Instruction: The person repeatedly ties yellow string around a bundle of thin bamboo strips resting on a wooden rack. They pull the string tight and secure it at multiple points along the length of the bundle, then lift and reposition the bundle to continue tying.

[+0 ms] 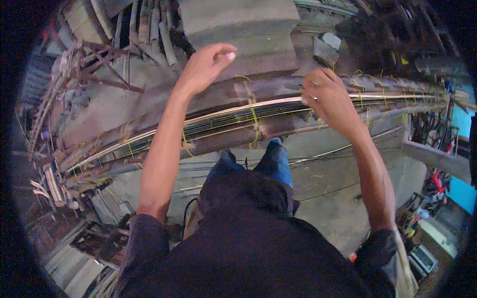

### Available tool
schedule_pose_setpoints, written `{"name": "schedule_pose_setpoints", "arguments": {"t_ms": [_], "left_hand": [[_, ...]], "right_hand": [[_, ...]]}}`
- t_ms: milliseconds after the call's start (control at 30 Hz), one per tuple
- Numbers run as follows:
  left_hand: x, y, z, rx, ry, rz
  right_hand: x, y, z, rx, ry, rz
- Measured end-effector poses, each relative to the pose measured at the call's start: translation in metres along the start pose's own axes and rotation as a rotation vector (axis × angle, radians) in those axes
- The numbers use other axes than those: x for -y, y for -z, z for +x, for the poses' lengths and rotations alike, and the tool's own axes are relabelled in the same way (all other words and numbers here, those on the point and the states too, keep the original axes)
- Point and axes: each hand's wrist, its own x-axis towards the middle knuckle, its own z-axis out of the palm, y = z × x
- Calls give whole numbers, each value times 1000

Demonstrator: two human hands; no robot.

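Observation:
A long bundle of thin, pale and dark strips runs across in front of me between two long brownish rails. Yellow cords are tied around the bundle and rails at intervals. My left hand is raised above the far rail, fingers loosely bent and thumb a little apart, with nothing visible in it. Over the far side of the bundle, right of the middle, is my right hand, its fingers closed together. A small dark bit shows by its fingertips, too blurred to name.
Behind the bundle lies a broad grey slab, with a pale block to its right. A rusty metal frame and several poles stand at the far left. Planks lie lower left; red-handled tools are at the right.

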Motion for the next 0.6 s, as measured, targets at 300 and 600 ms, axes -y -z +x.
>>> {"name": "schedule_pose_setpoints", "arguments": {"t_ms": [300,600], "left_hand": [[-24,36,-43,55,-3,-214],[-32,32,-98,-119,7,-116]], "right_hand": [[28,-32,5,-112,-188,19],[164,-140,-78,111,-1086,1804]]}}
